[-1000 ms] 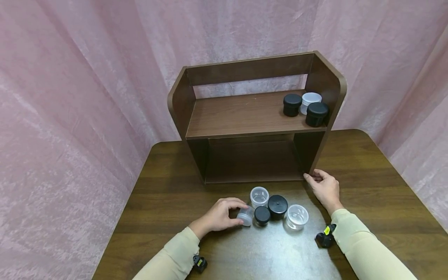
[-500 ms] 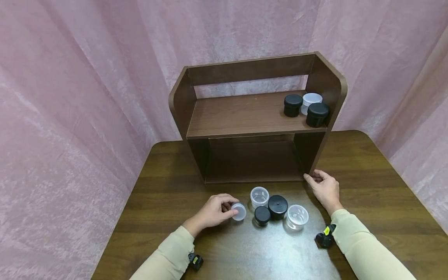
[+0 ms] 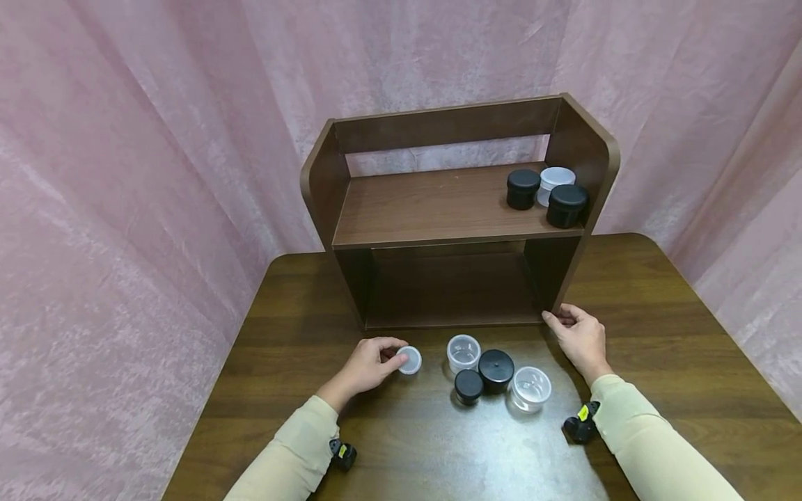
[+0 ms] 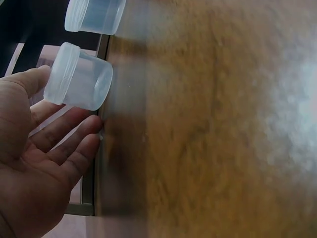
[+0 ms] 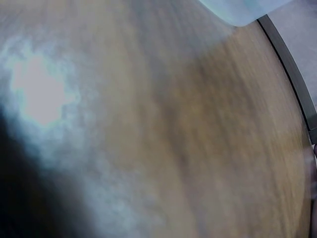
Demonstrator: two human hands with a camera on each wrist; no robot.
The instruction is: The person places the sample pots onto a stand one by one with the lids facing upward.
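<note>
My left hand pinches a small clear plastic jar with a frosted lid, between thumb and fingers. In the left wrist view this jar lies tilted, its lid toward the thumb, just above the table. To its right stand a clear jar, a small black-lidded jar, a larger black-lidded jar and another clear jar. My right hand grips the lower front corner of the brown shelf's right side panel, thumb in front. The right wrist view mostly misses this hand.
On the upper board, at the right end, two black jars and a white-lidded jar stand close together. The shelf sits at the back of the wooden table. A pink curtain hangs behind.
My left hand has drawn the small clear jar away from the group, leftward and slightly back toward the shelf, turning its lid upward. The right hand stays at the shelf corner.
</note>
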